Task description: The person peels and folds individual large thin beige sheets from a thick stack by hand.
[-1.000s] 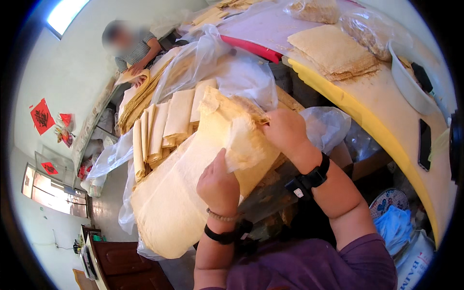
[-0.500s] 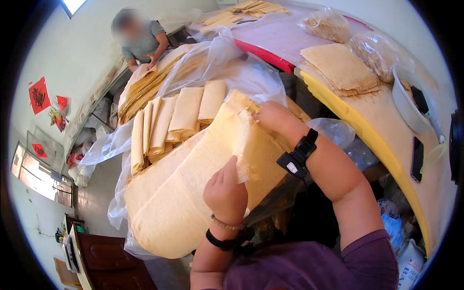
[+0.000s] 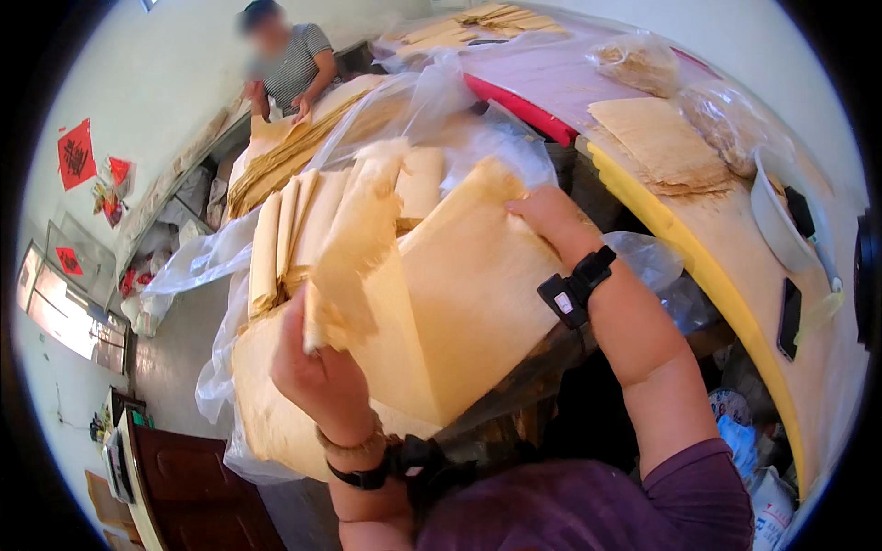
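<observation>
My left hand (image 3: 322, 381) is closed on the ragged edge of a thin, yellowish sheet (image 3: 354, 266), which is lifted and partly folded over. At the right, my right hand (image 3: 551, 220) pinches the far right edge of the thin sheets, its fingertips partly hidden. Beneath both hands spreads a broad stack of the same sheets (image 3: 276, 390). Several folded sheets (image 3: 266, 248) lie in a row just beyond, on the left side of the stack. Too little shows to tell what the sheets are made of.
A person (image 3: 299, 69) handles another sheet stack (image 3: 294, 161) at the far left. Clear plastic film (image 3: 207, 266) drapes around the stacks. Along the right runs a table with a yellow edge (image 3: 680, 248), bearing a sheet pile (image 3: 657, 142), a white basin (image 3: 781, 216) and a phone (image 3: 789, 317).
My left hand has moved left, drawing the sheet's torn edge with it. My right hand has shifted slightly right. The person opposite has raised one hand.
</observation>
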### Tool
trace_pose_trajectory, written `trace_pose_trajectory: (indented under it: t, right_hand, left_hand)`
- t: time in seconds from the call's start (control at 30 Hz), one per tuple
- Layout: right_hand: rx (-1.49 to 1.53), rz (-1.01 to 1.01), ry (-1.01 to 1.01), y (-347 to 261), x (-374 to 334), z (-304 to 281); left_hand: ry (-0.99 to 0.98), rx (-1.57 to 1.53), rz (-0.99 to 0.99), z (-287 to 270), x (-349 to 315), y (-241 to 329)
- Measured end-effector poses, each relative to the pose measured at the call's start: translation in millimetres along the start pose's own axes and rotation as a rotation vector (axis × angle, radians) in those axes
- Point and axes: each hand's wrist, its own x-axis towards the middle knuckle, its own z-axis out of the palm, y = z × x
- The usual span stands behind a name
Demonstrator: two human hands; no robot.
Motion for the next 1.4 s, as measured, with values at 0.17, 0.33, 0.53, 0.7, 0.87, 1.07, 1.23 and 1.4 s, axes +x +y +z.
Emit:
trace_pose_trajectory:
  t: [0.17, 0.33, 0.53, 0.7, 0.87, 1.07, 1.23, 1.4]
  right_hand:
    - [-0.058, 0.081, -0.106, -3, -14, -22]
    - [-0.245, -0.677, 0.253, -38, -111, -17]
    - [0.351, -0.459, -0.807, -52, -226, -33]
    - [0.8, 0.379, -0.737, -52, -226, 5]
    - [0.909, 0.611, -0.998, -76, -220, 17]
    - [0.919, 0.544, -0.92, -121, -210, 52]
    - [0.758, 0.204, -0.601, -135, -205, 72]
    - [0.843, 0.01, -0.452, -197, -209, 60]
  left_hand:
    - [-0.012, 0.063, 0.06, 5, 47, 15]
    - [-0.394, -0.181, 0.214, 26, 17, 55]
    - [-0.618, 0.071, 1.069, -53, -111, 14]
    - [-0.679, 0.655, 0.588, -99, -207, -84]
    - [-0.65, 0.831, 0.302, -120, -149, -93]
    - [-0.465, 0.902, 0.375, -137, -94, -125]
    - [-0.587, 0.555, 0.083, -133, -112, -92]
    - [-0.673, 0.159, 0.464, -82, -140, -52]
